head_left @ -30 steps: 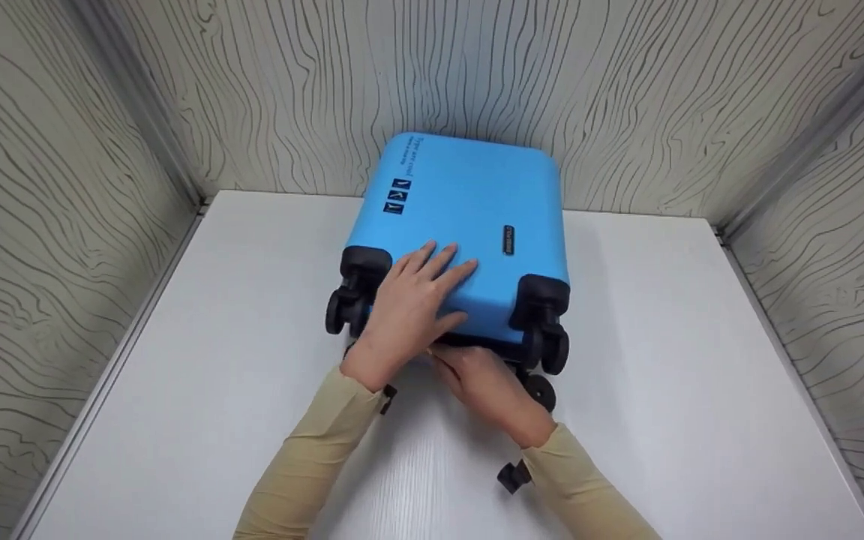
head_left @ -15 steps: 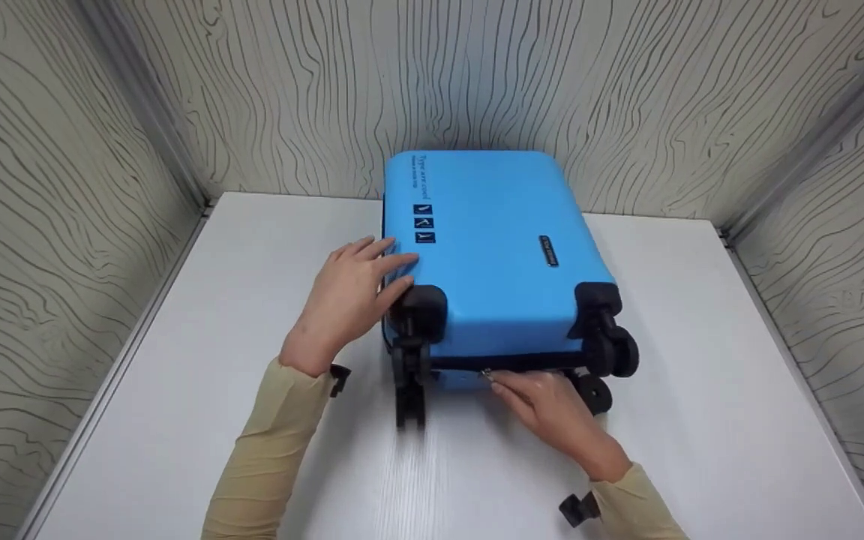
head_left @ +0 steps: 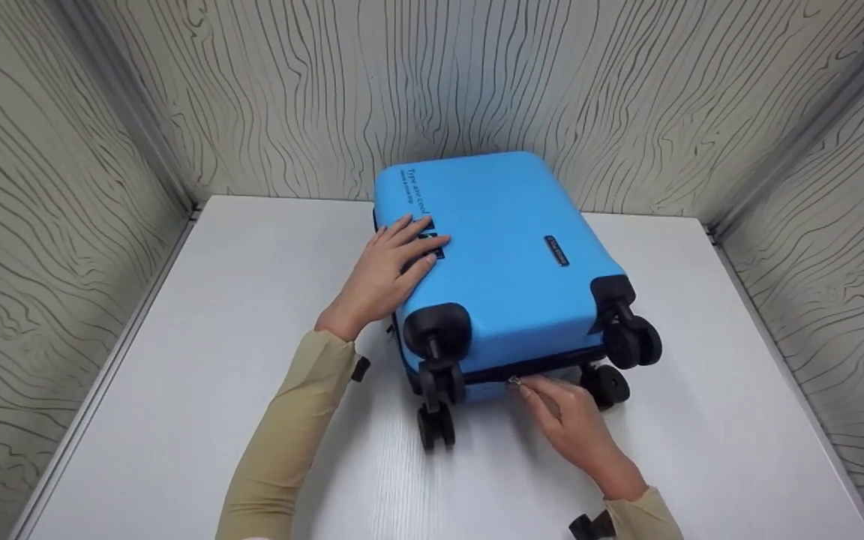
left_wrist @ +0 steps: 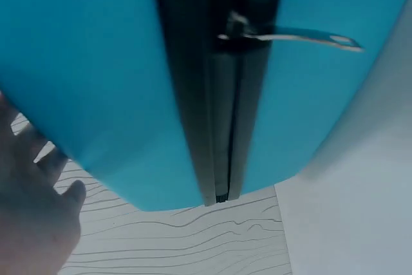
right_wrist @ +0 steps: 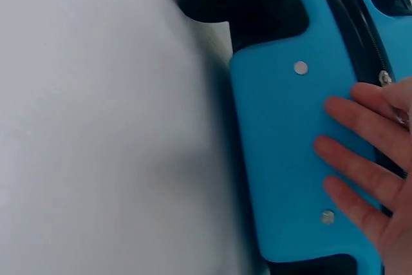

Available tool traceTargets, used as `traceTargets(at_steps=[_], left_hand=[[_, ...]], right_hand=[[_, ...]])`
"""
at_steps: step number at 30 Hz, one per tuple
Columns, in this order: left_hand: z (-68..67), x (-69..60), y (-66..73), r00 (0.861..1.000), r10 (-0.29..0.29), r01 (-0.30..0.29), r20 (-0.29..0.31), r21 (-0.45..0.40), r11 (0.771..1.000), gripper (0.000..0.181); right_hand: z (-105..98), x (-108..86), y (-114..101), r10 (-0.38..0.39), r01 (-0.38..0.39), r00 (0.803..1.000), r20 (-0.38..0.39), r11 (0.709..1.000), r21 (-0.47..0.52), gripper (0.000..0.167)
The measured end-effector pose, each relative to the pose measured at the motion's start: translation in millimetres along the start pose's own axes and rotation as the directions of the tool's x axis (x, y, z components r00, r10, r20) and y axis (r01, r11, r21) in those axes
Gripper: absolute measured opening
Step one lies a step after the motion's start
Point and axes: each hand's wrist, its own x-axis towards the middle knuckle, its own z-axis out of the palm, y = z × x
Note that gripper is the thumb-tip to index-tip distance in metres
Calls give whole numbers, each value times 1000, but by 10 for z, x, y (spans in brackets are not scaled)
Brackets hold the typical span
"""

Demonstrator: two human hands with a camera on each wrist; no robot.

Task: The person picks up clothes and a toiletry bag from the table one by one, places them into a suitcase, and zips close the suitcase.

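Observation:
A blue hard-shell suitcase (head_left: 507,285) lies flat on the white table, its wheeled end facing me. My left hand (head_left: 383,274) rests on the upper shell near the left edge, fingers extended over the small dark pictograms. At the wheeled end my right hand (head_left: 574,427) pinches a metal zipper pull (head_left: 514,381) between thumb and forefinger. The right wrist view shows the zipper slider (right_wrist: 385,78) on the black seam, with the other fingers (right_wrist: 360,165) spread over the lower shell. A second zipper pull (left_wrist: 312,38) hangs at the seam in the left wrist view.
Black caster wheels stick out at the near corners, such as the left wheel (head_left: 436,424) and the right wheel (head_left: 638,341). A wood-grain panel (head_left: 462,75) stands behind the suitcase, with similar panels at both sides. White table surface (head_left: 252,300) surrounds the suitcase.
The suitcase has shifted right and turned, its near end swinging rightward. My left hand went to the left edge, then onto the pictograms. The right hand has moved right along the seam with the zipper pull.

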Motion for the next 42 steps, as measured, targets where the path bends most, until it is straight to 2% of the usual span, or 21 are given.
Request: traceTargets(at_steps=[3, 6, 13, 18, 23, 28, 32, 35, 37, 39, 42], left_hand=[[14, -29, -17, 1000, -9, 8, -12, -28, 1000, 42], [17, -76, -7, 1000, -1, 0, -26, -21, 1000, 42], [5, -268, 114, 997, 21, -15, -76, 90, 996, 44], [95, -412, 234, 992, 23, 5, -127, 218, 976, 49], [223, -547, 385, 990, -28, 68, -136, 296, 953, 59], [350, -645, 559, 988, -54, 108, -145, 397, 912, 72], [473, -677, 675, 987, -23, 103, -159, 517, 850, 87], [550, -648, 720, 986, 10, 93, -169, 588, 803, 96], [589, -604, 720, 984, 24, 92, -178, 613, 785, 99], [623, -552, 699, 980, 34, 96, -194, 621, 778, 100], [662, -468, 643, 973, 49, 106, -226, 623, 775, 100]], right_hand=[[44, 1, -14, -6, 7, 1000, -24, 999, 40, 22], [44, 8, -25, -2, 3, 1000, -25, 997, 71, 24], [-20, 49, 55, 0, 5, 998, -64, 997, 78, 26], [-110, 137, 202, 94, -86, 993, -77, 991, 99, 24], [-199, 290, 388, 220, -212, 973, -65, 971, 109, 21], [-254, 502, 600, 338, -331, 940, -37, 935, 131, 22], [-271, 694, 741, 383, -373, 924, -22, 911, 177, 26], [-283, 846, 751, 355, -337, 934, -42, 914, 226, 28], [-297, 946, 709, 311, -285, 948, -70, 925, 250, 26], [-313, 1035, 656, 263, -232, 960, -96, 940, 252, 23], [-325, 1134, 624, 221, -188, 968, -117, 951, 247, 21]])
